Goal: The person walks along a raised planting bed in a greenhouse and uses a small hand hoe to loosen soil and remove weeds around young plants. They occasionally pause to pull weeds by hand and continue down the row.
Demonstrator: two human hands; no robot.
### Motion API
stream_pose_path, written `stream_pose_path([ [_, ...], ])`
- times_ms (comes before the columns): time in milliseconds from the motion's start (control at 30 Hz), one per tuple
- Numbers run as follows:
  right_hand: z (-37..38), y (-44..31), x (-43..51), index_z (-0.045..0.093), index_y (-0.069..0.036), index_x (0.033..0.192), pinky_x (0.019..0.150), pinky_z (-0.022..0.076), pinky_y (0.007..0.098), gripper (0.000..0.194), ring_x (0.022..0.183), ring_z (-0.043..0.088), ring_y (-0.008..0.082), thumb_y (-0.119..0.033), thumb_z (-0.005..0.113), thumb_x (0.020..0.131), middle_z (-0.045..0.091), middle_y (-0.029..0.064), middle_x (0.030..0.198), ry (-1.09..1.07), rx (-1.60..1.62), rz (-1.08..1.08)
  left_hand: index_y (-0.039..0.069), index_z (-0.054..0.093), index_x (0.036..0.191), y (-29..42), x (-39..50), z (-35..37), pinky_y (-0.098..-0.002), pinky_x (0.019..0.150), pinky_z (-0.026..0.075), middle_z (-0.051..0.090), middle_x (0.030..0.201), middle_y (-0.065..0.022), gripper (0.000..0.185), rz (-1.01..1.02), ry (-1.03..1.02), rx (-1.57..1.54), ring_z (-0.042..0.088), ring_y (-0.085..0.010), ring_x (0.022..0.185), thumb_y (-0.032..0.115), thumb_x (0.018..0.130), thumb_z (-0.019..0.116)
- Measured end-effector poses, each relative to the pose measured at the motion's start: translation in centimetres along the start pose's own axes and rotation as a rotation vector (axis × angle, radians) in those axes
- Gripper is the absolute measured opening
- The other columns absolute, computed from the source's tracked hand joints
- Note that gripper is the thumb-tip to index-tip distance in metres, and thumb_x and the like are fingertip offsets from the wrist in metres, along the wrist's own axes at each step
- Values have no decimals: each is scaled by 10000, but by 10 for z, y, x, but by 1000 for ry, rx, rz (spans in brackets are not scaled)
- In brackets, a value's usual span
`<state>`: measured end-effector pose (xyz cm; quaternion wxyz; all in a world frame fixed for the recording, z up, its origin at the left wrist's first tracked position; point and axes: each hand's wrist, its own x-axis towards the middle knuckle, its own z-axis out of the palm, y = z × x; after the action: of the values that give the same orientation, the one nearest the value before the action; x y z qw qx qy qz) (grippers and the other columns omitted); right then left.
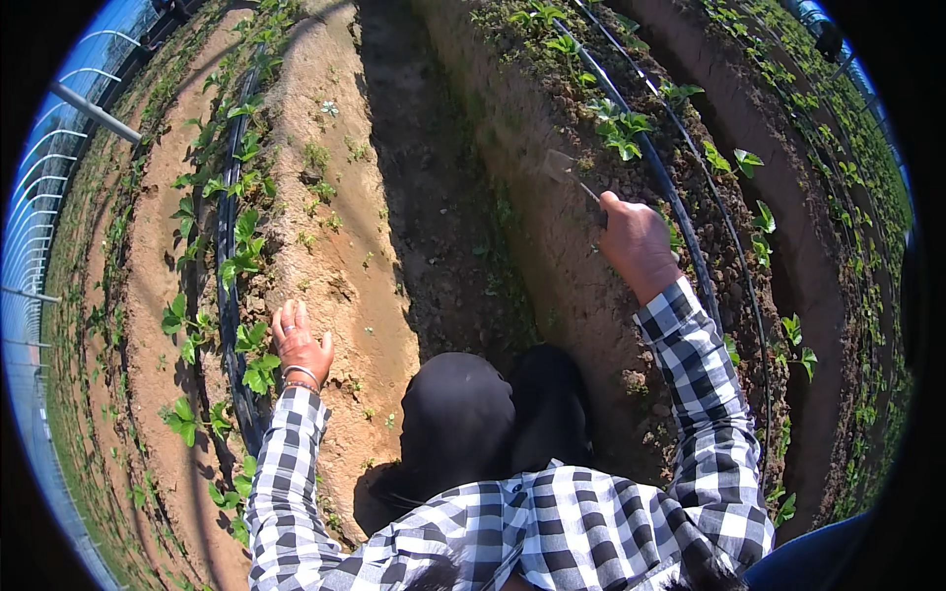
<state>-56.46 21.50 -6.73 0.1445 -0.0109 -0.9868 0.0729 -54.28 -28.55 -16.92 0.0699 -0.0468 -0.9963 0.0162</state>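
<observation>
My right hand [637, 240] is closed around the handle of a small hand tool. The tool's thin metal shank and flat, soil-coloured blade [559, 165] point up and left, over the side of the right-hand raised bed; the blade blends with the soil, so its exact shape is unclear. My left hand [303, 349], with a ring and bracelets, rests palm down on the sunlit shoulder of the left bed [347, 295], fingers apart, holding nothing. Leafy green seedlings [260, 374] stand just left of it. Small weeds [315, 156] dot the soil further up that bed.
A shaded furrow [436, 221] runs between the beds, with my knees [458, 406] at its near end. Black drip hoses [228, 258] lie along the left bed, and others [665, 177] along the right bed beside young plants [622, 133]. Greenhouse hoops [96, 112] stand at far left.
</observation>
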Motion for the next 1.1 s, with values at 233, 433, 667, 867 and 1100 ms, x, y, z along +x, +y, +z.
stream_pose_path([
  [233, 21, 2, 17, 608, -57, 816, 637, 513, 440, 72, 751, 647, 341, -51, 539, 800, 643, 161, 754, 163, 97, -215, -19, 424, 1323, 3, 8, 1, -445, 1118, 253, 332, 1402, -172, 740, 20, 28, -14, 267, -363, 1314, 252, 713, 742],
  [433, 0, -53, 7, 640, -71, 769, 641, 523, 417, 72, 737, 661, 319, -69, 569, 781, 642, 131, 685, -156, -40, -168, -19, 416, 1322, -19, -1, -15, -441, 1111, 265, 323, 1404, -168, 732, 10, 13, 66, 268, -361, 1309, 235, 716, 737],
  [667, 61, -59, 43, 686, -36, 848, 741, 536, 424, 146, 862, 663, 340, -80, 561, 785, 681, 160, 836, -539, -131, -85, 0, 434, 1317, -4, 5, 4, -448, 1100, 285, 360, 1379, -154, 732, 59, 87, -51, 289, -361, 1301, 234, 700, 753],
  [867, 9, -95, 27, 744, -99, 778, 693, 565, 369, 107, 822, 694, 290, -112, 643, 746, 704, 121, 802, -562, -220, -168, 10, 423, 1323, -23, -2, -12, -444, 1103, 278, 360, 1371, -165, 739, 7, 64, 12, 289, -360, 1298, 201, 693, 758],
  [1100, 65, -75, 50, 729, -66, 861, 751, 554, 399, 150, 872, 683, 326, -92, 610, 774, 699, 160, 875, -569, -235, -125, 18, 423, 1326, -4, 7, 7, -444, 1099, 283, 363, 1374, -161, 742, 9, 68, -75, 297, -361, 1293, 199, 690, 758],
])
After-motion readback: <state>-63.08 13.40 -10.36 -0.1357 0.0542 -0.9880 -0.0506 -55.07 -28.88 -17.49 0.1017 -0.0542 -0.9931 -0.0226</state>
